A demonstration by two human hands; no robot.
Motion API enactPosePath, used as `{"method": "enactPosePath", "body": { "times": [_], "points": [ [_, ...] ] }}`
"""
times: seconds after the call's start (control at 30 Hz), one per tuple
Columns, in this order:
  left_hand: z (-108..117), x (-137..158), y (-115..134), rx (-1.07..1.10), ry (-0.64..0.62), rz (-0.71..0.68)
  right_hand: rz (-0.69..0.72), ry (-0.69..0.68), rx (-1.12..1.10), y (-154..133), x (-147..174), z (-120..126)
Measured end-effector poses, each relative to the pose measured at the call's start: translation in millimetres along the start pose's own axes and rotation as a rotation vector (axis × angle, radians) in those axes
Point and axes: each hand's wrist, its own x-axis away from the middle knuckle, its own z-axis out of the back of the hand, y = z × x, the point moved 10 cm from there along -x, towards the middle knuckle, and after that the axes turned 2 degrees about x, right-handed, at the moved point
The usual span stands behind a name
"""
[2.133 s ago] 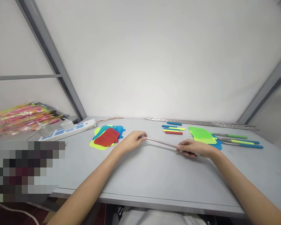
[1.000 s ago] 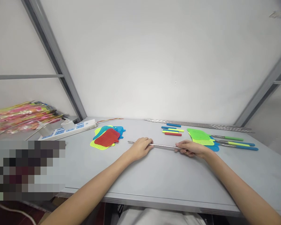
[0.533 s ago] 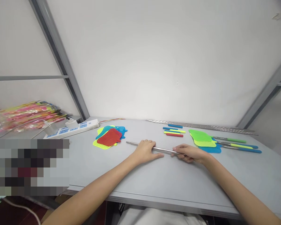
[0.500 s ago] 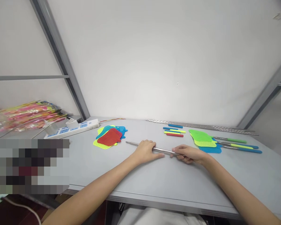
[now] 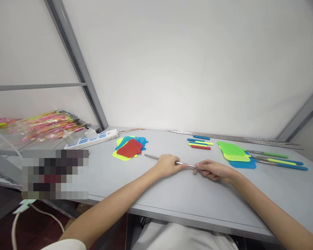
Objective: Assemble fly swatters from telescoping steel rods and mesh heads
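Observation:
A thin metal rod (image 5: 151, 157) lies across both hands just above the grey table, its tapered end pointing left. My left hand (image 5: 169, 165) is closed over the rod's middle, thumb stretched along it. To the right, my right hand (image 5: 211, 170) pinches the rod between thumb and fingers; its right end is hidden in that hand. Left of the hands lies a pile of fly swatter heads (image 5: 130, 148) in red, yellow and blue. Beyond the hands are several coloured handle sleeves (image 5: 200, 147). Nearest my right hand lie fly swatters (image 5: 231, 149) with green, yellow and blue heads.
Long metal rods (image 5: 237, 139) run along the wall at the back. A white power strip (image 5: 94, 139) with plugs lies at the left. Behind it is a heap of plastic-wrapped colourful goods (image 5: 52, 125). A grey frame post (image 5: 78, 66) stands there. The table's front edge (image 5: 182, 219) is close.
My left thumb has closed in against the rod, and the gap between my hands is smaller. The view has turned left, so the scene sits farther right.

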Motion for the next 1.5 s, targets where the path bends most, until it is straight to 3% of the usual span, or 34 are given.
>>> {"method": "enactPosePath", "body": {
  "times": [0.17,0.53,1.17,1.5],
  "points": [
    [-1.1,2.6,2.9,0.007,-0.014,-0.038,-0.02,-0.004,-0.033,3.6,0.4,-5.3],
    [-6.8,4.8,5.9,0.034,-0.052,0.014,-0.06,-0.025,-0.075,11.8,-1.8,-2.0],
    [-12.9,7.4,20.9,-0.071,-0.049,-0.106,-0.045,-0.075,-0.095,9.9,-2.6,-4.1],
    [-7.7,5.8,18.6,-0.034,-0.039,-0.068,-0.036,-0.12,-0.093,9.1,-1.5,-4.9]
  ]
}}
